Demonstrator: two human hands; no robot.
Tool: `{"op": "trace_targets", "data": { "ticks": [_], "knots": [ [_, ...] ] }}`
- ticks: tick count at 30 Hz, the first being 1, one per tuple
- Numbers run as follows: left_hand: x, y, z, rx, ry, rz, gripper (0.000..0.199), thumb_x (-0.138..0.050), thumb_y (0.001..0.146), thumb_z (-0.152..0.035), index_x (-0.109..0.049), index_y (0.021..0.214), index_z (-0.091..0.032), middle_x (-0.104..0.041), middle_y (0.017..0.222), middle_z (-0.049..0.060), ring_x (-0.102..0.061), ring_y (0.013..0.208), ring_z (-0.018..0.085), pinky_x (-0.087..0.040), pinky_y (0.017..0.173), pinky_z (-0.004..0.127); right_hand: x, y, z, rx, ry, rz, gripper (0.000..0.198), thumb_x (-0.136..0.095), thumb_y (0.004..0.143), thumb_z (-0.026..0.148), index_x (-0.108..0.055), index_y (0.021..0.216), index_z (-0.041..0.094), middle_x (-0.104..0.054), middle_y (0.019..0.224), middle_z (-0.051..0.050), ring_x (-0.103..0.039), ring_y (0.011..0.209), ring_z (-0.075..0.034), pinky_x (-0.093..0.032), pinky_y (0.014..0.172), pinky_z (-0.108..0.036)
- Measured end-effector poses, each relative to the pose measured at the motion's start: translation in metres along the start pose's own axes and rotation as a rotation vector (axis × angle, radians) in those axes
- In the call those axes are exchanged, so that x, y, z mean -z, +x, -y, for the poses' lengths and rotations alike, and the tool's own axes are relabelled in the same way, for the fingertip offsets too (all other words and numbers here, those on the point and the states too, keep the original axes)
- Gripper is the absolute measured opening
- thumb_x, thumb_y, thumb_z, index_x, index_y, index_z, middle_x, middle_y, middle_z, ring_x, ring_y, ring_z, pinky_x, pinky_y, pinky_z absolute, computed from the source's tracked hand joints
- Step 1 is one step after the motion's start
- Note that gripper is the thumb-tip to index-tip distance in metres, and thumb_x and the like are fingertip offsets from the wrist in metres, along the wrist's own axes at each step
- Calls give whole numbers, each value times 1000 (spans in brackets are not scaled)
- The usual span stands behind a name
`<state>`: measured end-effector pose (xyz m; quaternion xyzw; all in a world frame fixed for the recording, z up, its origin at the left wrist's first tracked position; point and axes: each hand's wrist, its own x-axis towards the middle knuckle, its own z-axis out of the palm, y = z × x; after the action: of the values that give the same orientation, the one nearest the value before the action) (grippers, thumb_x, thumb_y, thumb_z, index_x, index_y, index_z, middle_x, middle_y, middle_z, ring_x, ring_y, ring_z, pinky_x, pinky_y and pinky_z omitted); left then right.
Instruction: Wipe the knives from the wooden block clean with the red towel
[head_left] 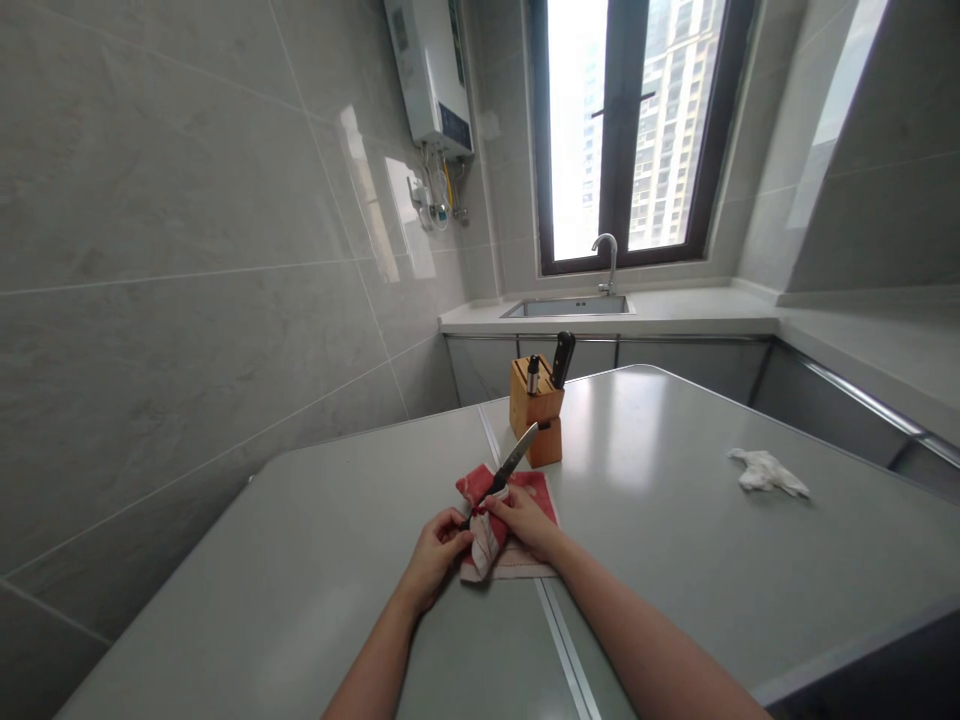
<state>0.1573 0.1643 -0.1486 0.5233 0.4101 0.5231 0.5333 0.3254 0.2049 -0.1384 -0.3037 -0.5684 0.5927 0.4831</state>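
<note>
Starting with the table (322, 560): it's the big smooth surface everything here sits on, with a metal seam running through it. The sink (566, 308) is off on the far counter, out of reach, so I'd guess it plays no part right now.

The block (545, 408) stands upright just past the hands, slots up, probably there so it's within easy reach. A black handle (562, 355) and a silver-banded handle (533, 372) poke out of the top.

The cloth (489, 545) lies partly flat on the table, partly bunched up around the knife handle, which I figure pads the grip. Right hand (529, 520) has thumb and fingers closed on that bunched bit. Left hand (435, 550) looks like it's pinching the butt end of the handle, likely to steady it; can't tell how much cloth is in there too.

Tissue (766, 473) is crumpled well off to the right, parked out of the way imo.

Knife (517, 452) is tilted above the cloth, blade bare and aimed away from the person, which seems the safer way round. Can't tell if the tip touches the block.
</note>
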Motion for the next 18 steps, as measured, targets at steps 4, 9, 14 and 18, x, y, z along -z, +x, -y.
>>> {"op": "trace_targets", "data": {
  "ticks": [4, 9, 14, 18],
  "knots": [
    [-1, -1, -2, 1, 10, 1, 30, -74, 62, -34, -52, 69, -14, -51, 63, -3, -46, 58, 10, -35, 54, 19, -2, -1, 4, 18, -4, 25, 41, -62, 69, 52, -63, 89, 15, -66, 84, -4, -59, 85, -21, -44, 78, -33],
    [-1, -1, 0, -11, 43, 23, 31, -74, 62, -32, -50, 68, -15, -50, 61, -4, -46, 56, 10, -34, 53, 19, -2, -2, 8, 18, -6, 69, 39, -61, 71, 50, -63, 91, 17, -66, 85, -5, -59, 86, -21, -44, 80, -34],
    [0, 0, 4, -18, 73, 30, 30, -74, 61, -29, -49, 67, -15, -49, 60, -4, -45, 55, 9, -33, 52, 19, -2, -3, 7, 27, -2, 87, 38, -63, 70, 49, -62, 89, 16, -65, 84, -4, -59, 81, -19, -44, 78, -33],
    [0, -1, 4, -29, 75, 35, 27, -73, 63, -27, -50, 68, -15, -50, 61, -4, -46, 56, 9, -33, 53, 19, -4, -3, 7, 29, -5, 72, 39, -63, 68, 51, -63, 86, 16, -65, 80, -3, -59, 79, -19, -44, 77, -32]
  ]
}}
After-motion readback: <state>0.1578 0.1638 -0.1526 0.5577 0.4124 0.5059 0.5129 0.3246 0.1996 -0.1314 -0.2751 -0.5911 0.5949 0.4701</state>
